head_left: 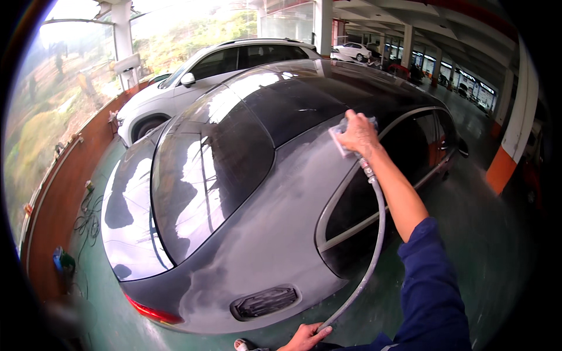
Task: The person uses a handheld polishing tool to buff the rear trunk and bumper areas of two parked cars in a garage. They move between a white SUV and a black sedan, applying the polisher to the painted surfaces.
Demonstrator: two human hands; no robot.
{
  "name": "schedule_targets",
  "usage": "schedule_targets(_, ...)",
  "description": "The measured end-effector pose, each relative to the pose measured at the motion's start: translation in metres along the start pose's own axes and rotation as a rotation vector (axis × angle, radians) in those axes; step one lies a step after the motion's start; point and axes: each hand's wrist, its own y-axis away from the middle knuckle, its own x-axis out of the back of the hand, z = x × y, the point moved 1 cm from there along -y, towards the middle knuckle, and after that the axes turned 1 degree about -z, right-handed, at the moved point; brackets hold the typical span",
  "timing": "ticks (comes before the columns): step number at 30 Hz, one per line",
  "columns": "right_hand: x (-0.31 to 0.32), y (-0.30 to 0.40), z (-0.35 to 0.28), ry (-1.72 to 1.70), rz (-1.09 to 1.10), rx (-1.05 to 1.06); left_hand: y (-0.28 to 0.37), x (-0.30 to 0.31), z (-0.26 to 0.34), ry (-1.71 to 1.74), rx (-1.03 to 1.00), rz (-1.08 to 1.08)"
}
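Note:
My right hand (358, 134) grips a pneumatic sander (340, 139), its pale pad against the dark car's roof pillar above the rear side window (355, 219). From the tool a grey air hose (378, 237) curves down past the window to my left hand (306, 337), which is closed around it low in the picture. The car's rear quarter panel (259, 237) is dull grey and looks sanded, with cloudy, dusty edges. Lower on that panel, the fuel filler area (265, 302) is covered with dark material. The rear windscreen (210, 175) and the boot lid (131, 219) are glossy.
A white SUV (184, 83) stands beyond the car. Cables (90, 221) and a green can (63, 259) lie near the low brown wall (57, 210) at left. An orange and white pillar (511, 149) rises at right. A sandalled foot (241, 344) shows below.

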Motion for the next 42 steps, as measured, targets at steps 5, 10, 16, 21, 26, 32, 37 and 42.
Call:
schedule_targets(5, -0.010, 0.013, -0.021, -0.018, 0.003, 0.080, -0.001, -0.004, 0.003, -0.032, -0.054, 0.005)
schedule_targets(10, -0.004, 0.009, -0.024, 0.007, -0.010, 0.096, -0.003, -0.004, -0.013, -0.140, -0.119, -0.033)
schedule_targets(16, -0.014, 0.021, -0.030, -0.026, -0.025, 0.125, 0.003, -0.015, 0.001, -0.051, -0.104, 0.031)
schedule_targets(21, -0.033, 0.079, -0.090, -0.049, -0.204, 0.336, 0.004, -0.023, -0.044, -0.174, -0.034, -0.097)
schedule_targets(26, -0.023, 0.042, -0.055, -0.113, -0.115, 0.218, 0.005, -0.028, -0.033, -0.181, -0.054, -0.043)
schedule_targets(32, 0.010, -0.026, 0.030, -0.013, -0.017, -0.122, -0.005, -0.033, -0.002, -0.151, -0.235, 0.021)
schedule_targets(37, 0.013, -0.048, 0.068, -0.019, 0.009, -0.219, -0.011, -0.027, 0.004, -0.123, -0.204, 0.048)
schedule_targets(42, 0.013, -0.044, 0.041, -0.008, -0.046, -0.172, -0.014, -0.034, 0.005, -0.073, -0.138, 0.022)
